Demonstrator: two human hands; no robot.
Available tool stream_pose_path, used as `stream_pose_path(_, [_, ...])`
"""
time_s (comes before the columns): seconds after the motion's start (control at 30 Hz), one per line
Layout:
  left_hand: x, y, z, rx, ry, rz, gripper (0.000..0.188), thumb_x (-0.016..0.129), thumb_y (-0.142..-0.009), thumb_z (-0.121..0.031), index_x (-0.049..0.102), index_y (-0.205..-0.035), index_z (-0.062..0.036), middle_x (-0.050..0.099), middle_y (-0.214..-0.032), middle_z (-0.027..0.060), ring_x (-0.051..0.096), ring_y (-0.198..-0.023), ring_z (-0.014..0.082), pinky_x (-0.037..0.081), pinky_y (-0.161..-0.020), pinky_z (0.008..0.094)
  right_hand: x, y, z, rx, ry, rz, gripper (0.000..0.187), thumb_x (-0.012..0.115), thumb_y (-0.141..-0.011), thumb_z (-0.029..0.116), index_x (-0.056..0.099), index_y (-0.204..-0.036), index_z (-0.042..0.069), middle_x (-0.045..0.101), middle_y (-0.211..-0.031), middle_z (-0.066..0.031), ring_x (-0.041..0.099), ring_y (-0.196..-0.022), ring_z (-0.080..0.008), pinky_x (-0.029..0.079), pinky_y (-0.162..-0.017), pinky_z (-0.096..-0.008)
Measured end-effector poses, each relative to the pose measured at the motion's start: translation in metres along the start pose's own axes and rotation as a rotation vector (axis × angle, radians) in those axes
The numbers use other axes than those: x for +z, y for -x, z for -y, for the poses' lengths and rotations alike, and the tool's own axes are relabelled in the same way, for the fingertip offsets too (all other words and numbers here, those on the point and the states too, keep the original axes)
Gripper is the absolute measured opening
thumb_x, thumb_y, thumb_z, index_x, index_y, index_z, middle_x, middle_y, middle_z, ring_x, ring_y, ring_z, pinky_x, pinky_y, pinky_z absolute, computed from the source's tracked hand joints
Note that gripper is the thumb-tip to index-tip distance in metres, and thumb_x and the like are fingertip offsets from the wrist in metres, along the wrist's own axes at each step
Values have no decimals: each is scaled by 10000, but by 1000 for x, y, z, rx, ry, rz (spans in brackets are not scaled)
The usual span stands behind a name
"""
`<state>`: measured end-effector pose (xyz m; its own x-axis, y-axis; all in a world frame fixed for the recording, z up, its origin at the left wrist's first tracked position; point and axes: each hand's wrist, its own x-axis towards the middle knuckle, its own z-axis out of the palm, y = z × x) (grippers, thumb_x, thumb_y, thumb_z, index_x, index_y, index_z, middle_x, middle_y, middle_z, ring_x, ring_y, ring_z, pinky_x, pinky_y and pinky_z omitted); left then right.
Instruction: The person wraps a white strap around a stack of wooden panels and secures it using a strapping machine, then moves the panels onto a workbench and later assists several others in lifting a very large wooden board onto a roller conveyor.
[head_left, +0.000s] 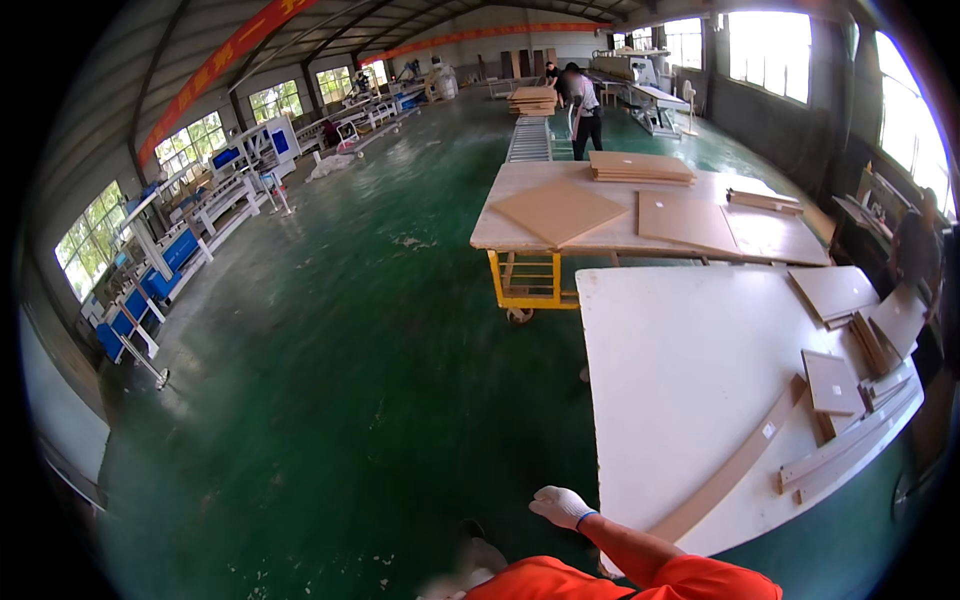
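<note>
My right hand (562,507), in a white glove with a blue cuff edge, hangs over the green floor beside the left edge of a white-topped table (660,370). Its fingers are loosely curled together, and I see nothing in them. It touches neither the table nor any board. A long narrow board (735,465) lies slantwise on that tabletop, the thing nearest to this hand. My left hand does not show; at the bottom edge there is only a blurred pale patch that I cannot make out.
Small panels (832,383) and strips (845,440) crowd the table's right side. Beyond stands a yellow-framed cart (525,280) bearing brown boards (560,212). A roller conveyor (530,140) runs farther back, beside a person (585,110). Machines (170,250) line the left wall.
</note>
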<state>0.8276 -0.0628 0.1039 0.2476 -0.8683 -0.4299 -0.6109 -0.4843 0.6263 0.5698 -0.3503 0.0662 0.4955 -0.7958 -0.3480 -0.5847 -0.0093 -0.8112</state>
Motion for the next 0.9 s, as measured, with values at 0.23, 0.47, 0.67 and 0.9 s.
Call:
stream_pose_path(0.23, [-108, -250, 59, 206, -629, 158, 395, 589, -938, -416, 732, -1071, -73, 708, -1061, 142, 673, -1028, 259, 543, -871, 384, -23, -90, 21, 156, 29, -107, 572, 702, -876, 431, 668, -1254, 2, 729, -1172, -175, 696, -1097, -317, 527, -977, -359])
stream_pose_path(0.47, [-211, -491, -38, 706, -227, -50, 341, 697, -931, -256, 668, -1166, -10, 740, -1073, 146, 723, -984, 227, 570, -885, 349, -70, -146, -13, 361, -143, -415, 448, 735, -850, 348, 726, -1122, -8, 752, -1023, -134, 716, -952, -249, 554, -875, -339])
stream_pose_path(0.67, [-168, -637, -160, 831, -153, 98, 376, 743, -899, -263, 679, -1163, -3, 746, -1085, 179, 732, -1014, 246, 571, -912, 356, -132, -201, -32, 571, -214, -536, 482, 699, -841, 373, 736, -1114, -23, 755, -1039, -178, 717, -986, -291, 553, -879, -369])
stream_pose_path(0.9, [-119, -726, -208, 756, -156, 553, 465, 701, -920, -320, 650, -1240, 13, 719, -1179, 188, 695, -1113, 275, 533, -984, 358, -205, -291, -71, 682, -266, -557, 505, 701, -836, 381, 731, -1133, -28, 752, -1014, -190, 716, -954, -278, 555, -864, -367])
